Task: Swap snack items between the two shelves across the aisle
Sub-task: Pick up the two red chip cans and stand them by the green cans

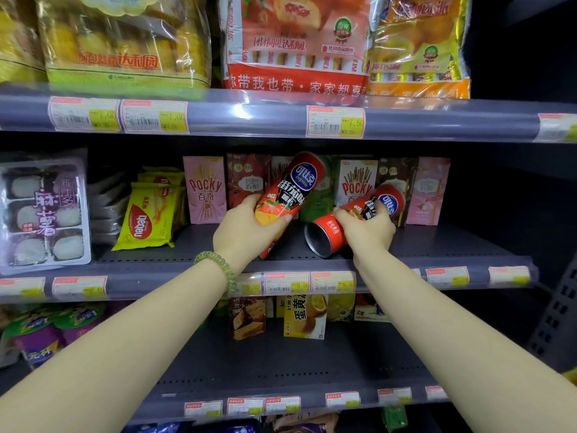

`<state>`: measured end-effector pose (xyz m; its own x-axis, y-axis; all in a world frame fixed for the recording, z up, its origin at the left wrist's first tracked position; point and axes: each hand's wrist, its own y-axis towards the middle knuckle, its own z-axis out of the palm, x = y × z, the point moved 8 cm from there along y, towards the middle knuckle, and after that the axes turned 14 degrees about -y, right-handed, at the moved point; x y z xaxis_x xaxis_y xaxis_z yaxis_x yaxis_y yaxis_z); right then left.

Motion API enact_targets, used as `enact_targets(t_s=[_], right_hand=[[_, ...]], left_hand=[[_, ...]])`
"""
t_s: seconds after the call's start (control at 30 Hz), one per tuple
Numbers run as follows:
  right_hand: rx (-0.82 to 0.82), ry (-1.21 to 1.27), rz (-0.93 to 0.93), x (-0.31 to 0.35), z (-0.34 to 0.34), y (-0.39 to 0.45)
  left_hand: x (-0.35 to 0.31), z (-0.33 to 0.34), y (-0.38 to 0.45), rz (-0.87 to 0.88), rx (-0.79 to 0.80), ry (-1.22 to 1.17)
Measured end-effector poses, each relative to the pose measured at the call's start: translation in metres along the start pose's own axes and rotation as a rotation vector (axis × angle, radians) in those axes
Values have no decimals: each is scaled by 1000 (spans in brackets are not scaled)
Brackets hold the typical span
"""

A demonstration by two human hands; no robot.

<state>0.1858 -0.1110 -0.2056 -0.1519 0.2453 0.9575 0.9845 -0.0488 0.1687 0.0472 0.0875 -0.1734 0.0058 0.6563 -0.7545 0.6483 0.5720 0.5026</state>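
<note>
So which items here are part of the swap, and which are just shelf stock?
In the job: red chip can in the left hand; second red chip can in the right hand.
Just stock: Pocky boxes, yellow wafer packs, mochi tray.

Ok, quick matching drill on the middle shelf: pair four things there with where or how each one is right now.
1. left can
2. right can
3. pink Pocky box
4. yellow wafer pack

a. standing at the back, left of both cans
b. tipped nearly flat, metal base toward camera
c. leaning at shelf's left
d. tilted, cap up, in left hand

Pairs: 1-d, 2-b, 3-a, 4-c
</note>
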Motion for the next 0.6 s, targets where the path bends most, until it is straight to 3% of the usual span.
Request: enact_targets(t_s=[0.3, 0.6], right_hand=[[118, 222, -98, 14, -7, -26], [409, 262, -53, 4, -3, -46]], left_hand=[[-18, 11, 0, -46, 48, -186], [-24, 23, -18, -116, 75, -333]])
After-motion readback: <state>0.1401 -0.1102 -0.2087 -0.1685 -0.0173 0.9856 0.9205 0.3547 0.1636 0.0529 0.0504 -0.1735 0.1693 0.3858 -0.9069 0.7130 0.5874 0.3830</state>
